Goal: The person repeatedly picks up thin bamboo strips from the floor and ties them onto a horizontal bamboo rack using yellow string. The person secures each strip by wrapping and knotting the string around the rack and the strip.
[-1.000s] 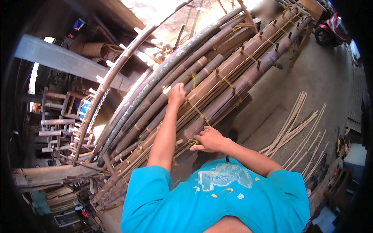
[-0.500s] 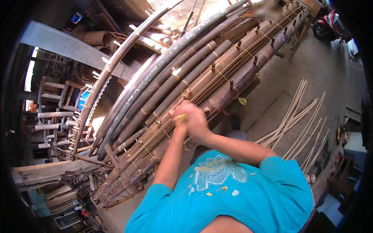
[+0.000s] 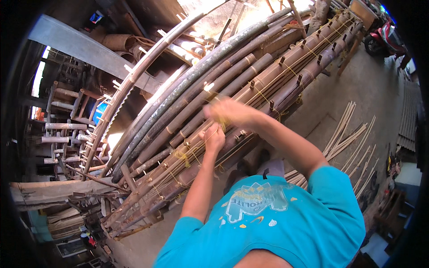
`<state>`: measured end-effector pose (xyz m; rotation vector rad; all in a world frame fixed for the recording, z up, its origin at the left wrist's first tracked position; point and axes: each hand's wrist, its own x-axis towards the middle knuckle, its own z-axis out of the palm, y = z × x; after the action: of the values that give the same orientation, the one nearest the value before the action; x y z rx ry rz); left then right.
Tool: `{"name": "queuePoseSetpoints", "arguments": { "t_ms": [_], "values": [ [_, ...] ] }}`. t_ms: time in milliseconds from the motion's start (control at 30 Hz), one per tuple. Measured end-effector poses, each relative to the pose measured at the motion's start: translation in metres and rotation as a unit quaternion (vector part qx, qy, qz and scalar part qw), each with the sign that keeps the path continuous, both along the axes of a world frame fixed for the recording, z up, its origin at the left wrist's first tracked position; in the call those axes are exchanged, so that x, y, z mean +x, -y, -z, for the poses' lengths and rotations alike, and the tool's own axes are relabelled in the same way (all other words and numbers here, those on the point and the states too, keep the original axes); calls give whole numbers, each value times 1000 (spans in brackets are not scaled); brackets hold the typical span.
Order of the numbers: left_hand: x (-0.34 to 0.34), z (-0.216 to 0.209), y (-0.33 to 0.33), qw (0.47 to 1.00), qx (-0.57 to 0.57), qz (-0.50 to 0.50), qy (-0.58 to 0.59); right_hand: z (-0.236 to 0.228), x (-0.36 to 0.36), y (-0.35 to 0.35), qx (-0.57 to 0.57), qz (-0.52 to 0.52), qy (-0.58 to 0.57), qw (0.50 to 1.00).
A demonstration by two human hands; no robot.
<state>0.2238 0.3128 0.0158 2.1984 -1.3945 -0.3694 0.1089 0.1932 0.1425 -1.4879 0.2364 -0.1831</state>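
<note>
A long bundle of brown bamboo poles [image 3: 261, 90] runs slantwise before me, with thin strips laid between two thick poles. Yellow cord [image 3: 181, 156] crosses it at intervals and hangs in a loose bunch to the left of my hands. Over the bundle, my left hand [image 3: 214, 137] is closed in a fist on yellow cord. Just above and beyond it, my right hand [image 3: 229, 111] is blurred by motion but looks closed, with strands of yellow cord showing at its fingers. Short dark pegs [image 3: 271, 105] stick up along the poles.
More thick poles [image 3: 196, 85] lie behind the bundle, beside a curved pole with pegs [image 3: 132, 76]. Pale thin strips [image 3: 344, 134] are spread on the floor at the right. A red motorbike [image 3: 386, 40] stands at the far right. Bamboo stools or frames [image 3: 65, 126] stand at the left.
My hands were pressed together over the bundle. Now they are slightly apart, the right one raised up and to the right, with cord showing between them. The view has shifted a little.
</note>
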Motion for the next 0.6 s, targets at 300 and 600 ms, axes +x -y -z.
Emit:
{"name": "queuePoseSetpoints", "arguments": {
  "t_ms": [300,600],
  "values": [
    [16,-34,47,958,-145,6,-247,126,-77,-109,-289,38,-54,955],
    [91,45,107,996,-27,78,-43,138,-84,-120,-502,55,-64,861]
  ]
}}
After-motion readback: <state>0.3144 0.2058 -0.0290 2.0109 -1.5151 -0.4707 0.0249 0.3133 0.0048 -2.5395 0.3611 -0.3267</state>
